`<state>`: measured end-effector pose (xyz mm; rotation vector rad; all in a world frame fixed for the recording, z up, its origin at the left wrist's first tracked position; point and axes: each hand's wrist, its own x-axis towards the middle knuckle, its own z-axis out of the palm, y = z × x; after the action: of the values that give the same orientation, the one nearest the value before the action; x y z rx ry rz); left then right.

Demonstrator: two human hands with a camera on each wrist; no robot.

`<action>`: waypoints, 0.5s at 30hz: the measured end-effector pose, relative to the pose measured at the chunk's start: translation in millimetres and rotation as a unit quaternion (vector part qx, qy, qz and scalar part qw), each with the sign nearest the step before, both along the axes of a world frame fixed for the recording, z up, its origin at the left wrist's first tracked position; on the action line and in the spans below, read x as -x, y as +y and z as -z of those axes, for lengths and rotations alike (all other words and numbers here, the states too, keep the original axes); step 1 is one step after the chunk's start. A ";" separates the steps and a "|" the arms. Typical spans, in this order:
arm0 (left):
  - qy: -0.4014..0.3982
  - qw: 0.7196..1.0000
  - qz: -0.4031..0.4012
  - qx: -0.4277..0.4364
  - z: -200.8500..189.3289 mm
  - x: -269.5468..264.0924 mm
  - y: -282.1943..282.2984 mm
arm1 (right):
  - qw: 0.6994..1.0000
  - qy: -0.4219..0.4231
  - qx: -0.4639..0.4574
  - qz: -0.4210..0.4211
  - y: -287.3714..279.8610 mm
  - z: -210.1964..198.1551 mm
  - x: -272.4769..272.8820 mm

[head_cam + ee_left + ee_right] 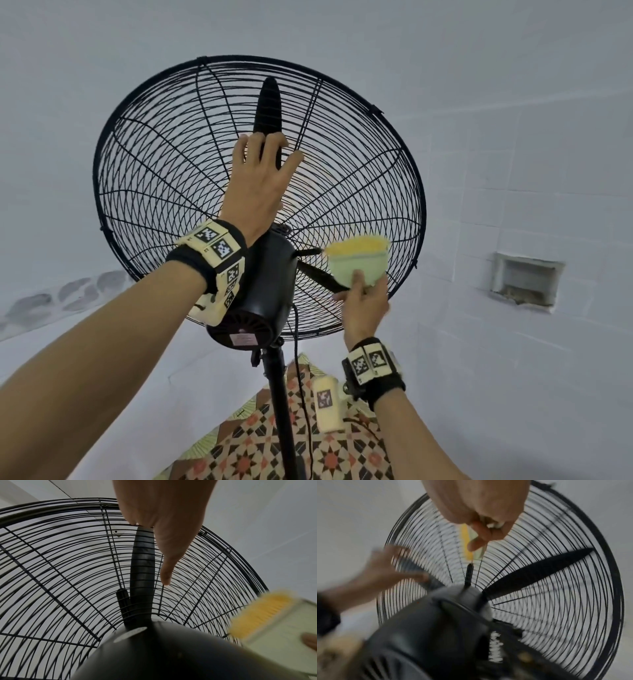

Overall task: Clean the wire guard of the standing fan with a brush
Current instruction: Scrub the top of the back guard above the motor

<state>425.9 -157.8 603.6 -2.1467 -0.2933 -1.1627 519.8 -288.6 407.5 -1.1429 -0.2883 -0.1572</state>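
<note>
The round black wire guard [178, 164] of the standing fan faces away from the person, seen from its rear side with the black motor housing [263, 291] nearest the head camera; its face tilts upward, and its pole [279, 394] runs straight down to the patterned floor mat [239, 452]. The right hand [364, 308] pinches the pale green brush [359, 269] by its lower edge, thumb on the near face, with the yellow bristles [358, 245] pointing up and toward the wires; the brush's long axis lies roughly crosswise, along the lower right sector of the guard, just right of the housing. Whether the bristles already touch the wires cannot be told. The left hand [260, 185] lies flat on the upper middle of the guard, fingers spread and straight, holding nothing, apparently steadying it. The brush hand is nearer the uncleaned lower right wires, so the coming stroke likely runs along those radial ribs outward toward the rim, away from the bracing hand.
</note>
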 end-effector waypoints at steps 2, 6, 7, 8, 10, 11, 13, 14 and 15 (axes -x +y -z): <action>0.003 1.000 -0.003 0.002 -0.5 -1.2 0.8 | 0.993 0.094 -0.076 0.013 -2.0 8.0 2.7; -0.008 1.000 0.003 0.001 0.8 -2.0 3.3 | 0.998 0.015 -0.011 -0.066 7.3 14.5 14.3; -0.009 1.000 0.004 0.000 0.4 -2.4 3.3 | 0.995 -0.012 0.020 -0.093 11.0 12.8 15.1; -0.008 1.000 0.004 0.000 0.1 -2.3 3.2 | 0.992 -0.026 0.049 -0.111 14.0 10.5 14.9; -0.004 1.000 0.002 -0.001 -0.4 -1.3 2.0 | 0.991 -0.027 0.073 -0.108 15.4 4.7 15.0; -0.003 1.000 0.000 -0.002 -0.6 -0.9 1.3 | 0.994 -0.016 0.061 -0.093 13.9 3.3 13.5; 0.000 1.000 -0.003 -0.004 -0.2 -1.4 1.8 | 0.998 0.047 -0.006 -0.039 7.8 1.0 9.6; 0.000 1.000 -0.004 -0.004 0.1 -2.0 2.5 | 0.995 0.085 -0.053 -0.017 4.2 0.0 8.3; -0.001 1.000 -0.004 -0.003 0.2 -2.5 2.9 | 0.990 0.113 -0.086 -0.005 1.9 0.4 8.1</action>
<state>428.4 -154.9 603.4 -2.1364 -0.2992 -1.1602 511.7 -286.7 407.1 -0.9775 -0.0772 -0.0419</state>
